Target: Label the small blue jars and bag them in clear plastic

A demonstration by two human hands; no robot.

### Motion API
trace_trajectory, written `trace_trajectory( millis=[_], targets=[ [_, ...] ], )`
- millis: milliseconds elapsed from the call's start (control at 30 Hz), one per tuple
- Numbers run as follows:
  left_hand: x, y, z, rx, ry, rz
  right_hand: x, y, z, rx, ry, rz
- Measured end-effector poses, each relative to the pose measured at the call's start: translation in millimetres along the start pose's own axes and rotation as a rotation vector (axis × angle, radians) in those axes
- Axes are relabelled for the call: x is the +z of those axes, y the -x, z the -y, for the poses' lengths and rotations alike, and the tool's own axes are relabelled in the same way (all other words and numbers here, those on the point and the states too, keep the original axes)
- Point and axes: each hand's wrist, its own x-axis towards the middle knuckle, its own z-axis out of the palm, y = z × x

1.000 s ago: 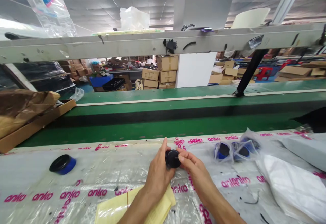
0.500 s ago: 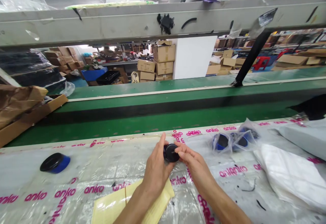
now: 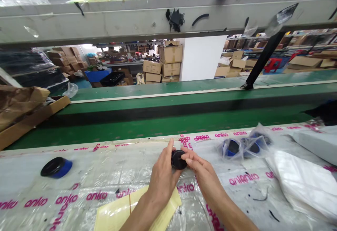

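Note:
Above the plastic-covered bench, my left hand (image 3: 162, 173) is closed around the left and lower side of a round black part (image 3: 178, 160), short and drum-shaped with a flat face. The fingers of my right hand (image 3: 202, 166) are pinched together against the right side of that face. Anything small between those fingertips is hidden. A yellow paper sheet (image 3: 116, 211) lies under my left forearm. Off to the left sits a blue piece with a black top (image 3: 56, 167). On the right, similar blue-and-black pieces (image 3: 233, 147) lie in clear plastic bags.
A folded white cloth or bag (image 3: 302, 182) lies on the right. Behind the bench runs a green conveyor surface (image 3: 147, 124), with a grey beam (image 3: 118, 20) above it and a black slanted post (image 3: 264, 61). An open cardboard box (image 3: 34, 117) holds brown paper at the left.
The camera view has shifted slightly. Both hands stay at the round black part, and the right fingertips still press at its face with little visible movement.

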Motion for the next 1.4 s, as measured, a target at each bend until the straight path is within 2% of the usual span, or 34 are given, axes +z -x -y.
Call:
trace_trajectory(
  millis=[1400],
  targets=[
    [-0.3,-0.6,5.4,0.016,-0.049,0.002,7.3,1.2,8.8,-0.043,0.071,-0.050]
  ],
)
